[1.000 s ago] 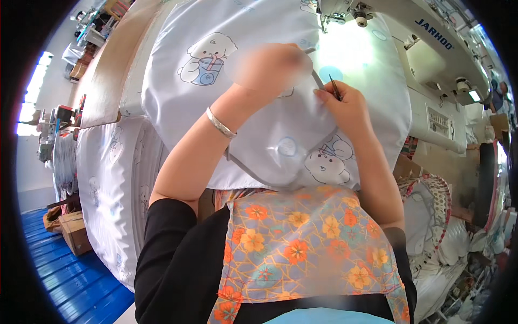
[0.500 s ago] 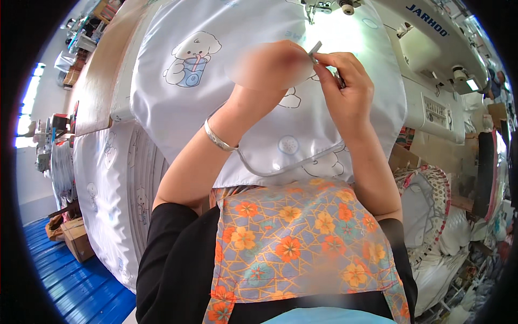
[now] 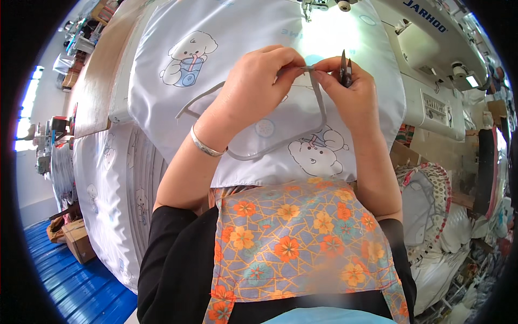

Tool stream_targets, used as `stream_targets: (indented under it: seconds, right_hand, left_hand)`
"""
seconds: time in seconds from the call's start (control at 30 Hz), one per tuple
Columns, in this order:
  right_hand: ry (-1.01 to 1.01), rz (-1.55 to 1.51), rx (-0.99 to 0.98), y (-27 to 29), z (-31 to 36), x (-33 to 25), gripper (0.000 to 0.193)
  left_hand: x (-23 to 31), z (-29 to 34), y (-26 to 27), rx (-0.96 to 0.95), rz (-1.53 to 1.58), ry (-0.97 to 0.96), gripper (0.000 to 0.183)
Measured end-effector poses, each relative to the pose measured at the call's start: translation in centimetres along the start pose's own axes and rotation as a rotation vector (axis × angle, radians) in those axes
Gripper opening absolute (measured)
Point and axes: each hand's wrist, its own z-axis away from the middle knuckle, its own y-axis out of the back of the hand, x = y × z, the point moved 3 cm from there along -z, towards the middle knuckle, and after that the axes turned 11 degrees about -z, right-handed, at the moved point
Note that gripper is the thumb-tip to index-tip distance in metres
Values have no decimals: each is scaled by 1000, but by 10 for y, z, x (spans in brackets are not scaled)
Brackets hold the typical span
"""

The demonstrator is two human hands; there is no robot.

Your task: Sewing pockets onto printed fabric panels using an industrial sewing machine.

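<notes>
My left hand [image 3: 258, 89], with a silver bangle on its wrist, is closed in a pinch on a narrow grey binding tape [image 3: 319, 100]. Fingertip to fingertip with it, my right hand [image 3: 348, 89] pinches the same tape. Small dark thread snips [image 3: 344, 70] are tucked in the right hand, blades pointing up and away. From the fingers the tape loops down across glossy white fabric [image 3: 156, 102] printed with cartoon puppies, and a loose end lies left of my left wrist. Both hands are just above the fabric, which covers the table before me.
A sewing machine [image 3: 426, 40] stands at the right, its needle and presser foot [image 3: 307, 12] beyond my hands under a bright lamp. Folded printed fabric [image 3: 102, 194] hangs at the left beside a wooden board [image 3: 100, 75]. A cardboard box [image 3: 79, 240] sits on the blue floor [image 3: 81, 286].
My hands have come together, the left drawing back slightly, and both now pinch the tape. The snips have turned upright in my right hand. The tape and fabric near me have shifted.
</notes>
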Motion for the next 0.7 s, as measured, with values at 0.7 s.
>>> stream_targets:
  seconds: [0.7]
  right_hand:
    - [-52, 497, -182, 18, -150, 65, 25]
  left_hand:
    - [-101, -78, -25, -410, -666, -142, 24]
